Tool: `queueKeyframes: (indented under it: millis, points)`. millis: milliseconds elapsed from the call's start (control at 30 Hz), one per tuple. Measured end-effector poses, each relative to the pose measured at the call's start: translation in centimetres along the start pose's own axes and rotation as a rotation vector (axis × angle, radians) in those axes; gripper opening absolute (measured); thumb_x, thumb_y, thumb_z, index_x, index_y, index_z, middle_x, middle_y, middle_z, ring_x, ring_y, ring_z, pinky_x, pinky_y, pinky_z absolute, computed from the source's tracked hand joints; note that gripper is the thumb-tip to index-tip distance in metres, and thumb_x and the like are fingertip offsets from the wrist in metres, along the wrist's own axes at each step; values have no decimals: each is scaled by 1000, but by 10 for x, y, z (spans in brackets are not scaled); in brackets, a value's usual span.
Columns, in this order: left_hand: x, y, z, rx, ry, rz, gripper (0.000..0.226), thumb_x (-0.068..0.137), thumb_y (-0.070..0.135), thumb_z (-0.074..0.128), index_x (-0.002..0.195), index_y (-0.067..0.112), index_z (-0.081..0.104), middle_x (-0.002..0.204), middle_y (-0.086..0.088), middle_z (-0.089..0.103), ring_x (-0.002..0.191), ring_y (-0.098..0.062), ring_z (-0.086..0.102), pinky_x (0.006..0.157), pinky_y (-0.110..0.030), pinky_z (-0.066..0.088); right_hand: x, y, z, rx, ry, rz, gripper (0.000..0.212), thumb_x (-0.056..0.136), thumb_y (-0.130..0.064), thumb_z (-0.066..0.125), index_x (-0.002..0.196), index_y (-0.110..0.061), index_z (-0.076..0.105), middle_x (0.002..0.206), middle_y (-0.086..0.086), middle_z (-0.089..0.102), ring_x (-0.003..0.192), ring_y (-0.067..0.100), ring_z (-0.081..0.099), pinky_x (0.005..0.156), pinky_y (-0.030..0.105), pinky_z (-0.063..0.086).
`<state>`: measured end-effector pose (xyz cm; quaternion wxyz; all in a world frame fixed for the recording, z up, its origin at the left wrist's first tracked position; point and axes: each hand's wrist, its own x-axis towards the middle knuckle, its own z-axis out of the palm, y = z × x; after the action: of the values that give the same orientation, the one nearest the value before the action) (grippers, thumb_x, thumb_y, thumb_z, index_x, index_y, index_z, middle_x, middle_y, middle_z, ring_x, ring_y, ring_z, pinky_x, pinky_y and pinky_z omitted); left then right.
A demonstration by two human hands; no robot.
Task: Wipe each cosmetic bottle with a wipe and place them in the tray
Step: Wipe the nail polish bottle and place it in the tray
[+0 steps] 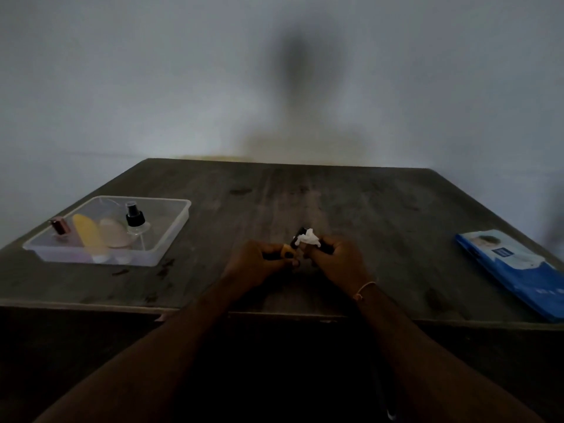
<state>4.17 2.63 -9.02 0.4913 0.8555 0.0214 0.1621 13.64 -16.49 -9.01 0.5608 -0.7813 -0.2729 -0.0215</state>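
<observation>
Four bottles already lie in the tray (180, 222), far left. I judge one remains: a small dark bottle (297, 239), held over the table (335, 203) centre. My left hand (259, 264) curls round its base; my right hand (338, 261) pinches the wipe (308, 238) against its top. Wiping unfinished, placement pending.

white wipe (307, 238), blue packet (515, 273), yellow bottle (88, 235).

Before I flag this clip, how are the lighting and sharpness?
Head view: dim and underexposed; both hands are near-silhouettes, so the dark bottle barely reads, though the white wipe stands out. A soft shadow falls on the wall. Wide-angle lens; tray contents are soft.
</observation>
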Motion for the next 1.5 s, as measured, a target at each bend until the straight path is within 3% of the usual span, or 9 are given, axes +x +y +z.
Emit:
queueKeyframes:
  millis: [133, 400, 567, 633, 767, 867, 1100, 1233, 1500]
  points:
    - [2, -5, 2, 15, -20, 4, 28, 69, 63, 84, 96, 55, 82, 97, 19, 82, 98, -11, 79, 96, -50, 62, 3, 3, -3, 24, 56, -32, 16, 96, -30, 78, 80, -28, 77, 63, -15, 72, 56, 0, 66, 58, 13, 48]
    - [2, -8, 0, 0, -6, -4, 17, 86, 31, 89, 101, 39, 86, 96, 13, 83, 98, -15, 80, 93, -44, 61, 5, 8, 4, -74, -67, -73, 16, 94, -37, 79, 105, -28, 83, 92, -8, 81, 87, 8, 76, 82, 35, 62]
    - [2, -4, -3, -26, 12, -65, 16, 85, 40, 88, 100, 42, 85, 88, 16, 82, 78, -2, 74, 72, -26, 53, 5, 7, 3, -52, -43, -76, 13, 96, -28, 78, 106, -22, 82, 77, -17, 75, 72, -4, 69, 68, 20, 52]
    - [3, -4, -1, -75, 71, -70, 14, 83, 44, 88, 96, 42, 85, 82, 13, 81, 71, -1, 69, 68, -26, 50, 3, 4, 3, -108, -29, -85, 18, 96, -33, 78, 107, -19, 81, 79, -20, 70, 72, -7, 63, 69, 15, 49]
    - [5, -10, 1, -198, 195, -57, 37, 72, 66, 87, 89, 33, 87, 81, 1, 82, 71, -6, 67, 68, -28, 48, 4, 2, 6, -286, -130, -39, 37, 97, -57, 69, 91, -21, 77, 82, -2, 73, 73, 10, 67, 70, 33, 53]
    - [9, -13, -1, -206, 220, -71, 18, 89, 30, 85, 73, 34, 79, 59, 17, 70, 55, 7, 60, 56, -13, 43, 5, 2, 5, -282, -188, -102, 19, 96, -32, 76, 114, -25, 79, 97, -20, 67, 82, -4, 62, 76, 14, 49]
    - [12, -17, -2, -192, 254, -56, 15, 95, 30, 79, 88, 44, 76, 65, 27, 72, 65, 12, 65, 64, -10, 49, 1, 3, 3, -187, -77, -190, 32, 94, -1, 70, 119, -17, 80, 104, -20, 64, 92, -10, 63, 83, 6, 48]
    - [10, -15, -5, -253, 308, -65, 7, 98, 22, 77, 102, 27, 79, 68, 21, 72, 65, 15, 66, 62, -5, 47, -1, 3, 1, -207, 10, -236, 22, 94, -15, 78, 114, -25, 80, 98, -10, 68, 87, -2, 63, 76, 6, 46]
    - [7, -11, -8, -263, 460, -57, 9, 96, 31, 79, 94, 40, 79, 84, 18, 79, 80, 6, 72, 75, -19, 56, -1, -3, 2, -227, 26, -186, 31, 76, -38, 76, 104, -25, 74, 97, -15, 66, 84, 0, 62, 71, 16, 49]
